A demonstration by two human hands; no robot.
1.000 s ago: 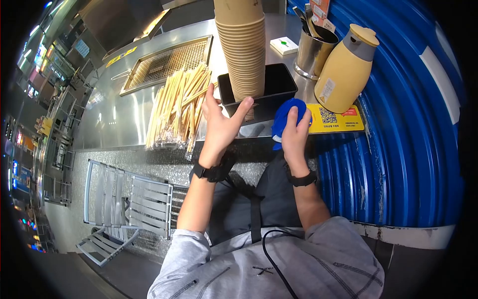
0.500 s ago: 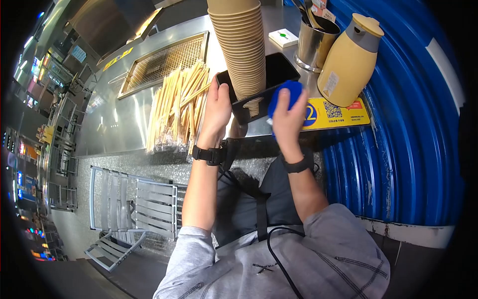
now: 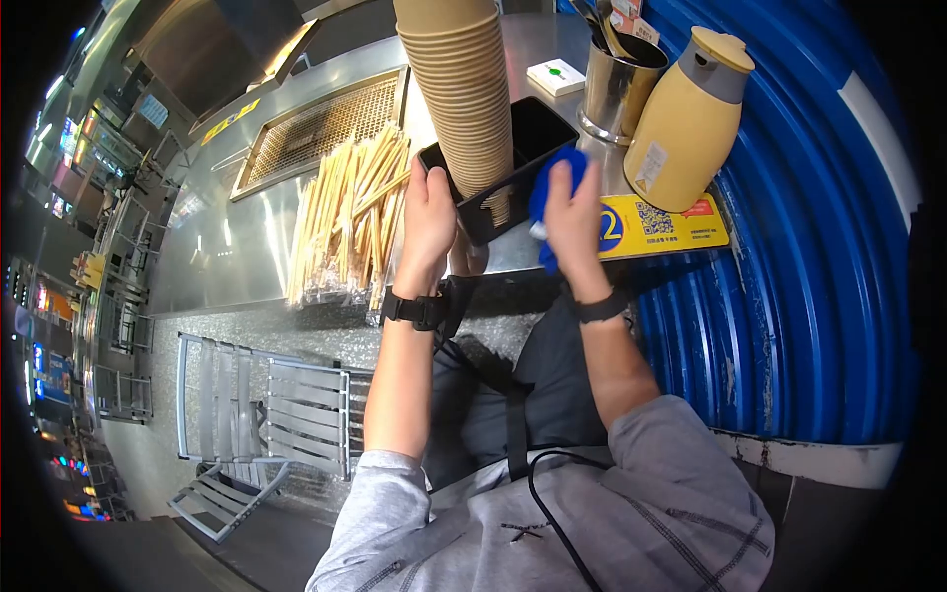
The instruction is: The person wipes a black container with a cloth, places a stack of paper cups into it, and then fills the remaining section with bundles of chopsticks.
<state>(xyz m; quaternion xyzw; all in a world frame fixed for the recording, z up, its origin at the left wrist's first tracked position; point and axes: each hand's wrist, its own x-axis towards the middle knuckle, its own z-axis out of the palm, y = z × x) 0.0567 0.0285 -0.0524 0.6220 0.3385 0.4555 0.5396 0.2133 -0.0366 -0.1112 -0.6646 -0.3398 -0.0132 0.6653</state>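
A black box (image 3: 480, 219) with a glossy front stands tilted at the table's front edge, and a tall stack of brown paper cups (image 3: 459, 89) rises from it. My left hand (image 3: 427, 222) grips the box's left end, thumb up along its side. In my right hand (image 3: 572, 222) is a crumpled blue cloth (image 3: 555, 178), held near the box's right end. Many wrapped wooden chopsticks (image 3: 350, 212) lie in a pile just left of my left hand.
Right of the box are a yellow pitcher (image 3: 686, 128), a metal cup of utensils (image 3: 617, 94) and a yellow number sign (image 3: 671, 225). A small white box (image 3: 558, 76) lies behind. A metal grate (image 3: 321, 128) is set in the table (image 3: 207, 237); a folding chair (image 3: 266, 400) stands left.
The box and cup stack have shifted slightly left and turned, with my left hand still on the box. My right hand has moved a little left and up with the cloth.
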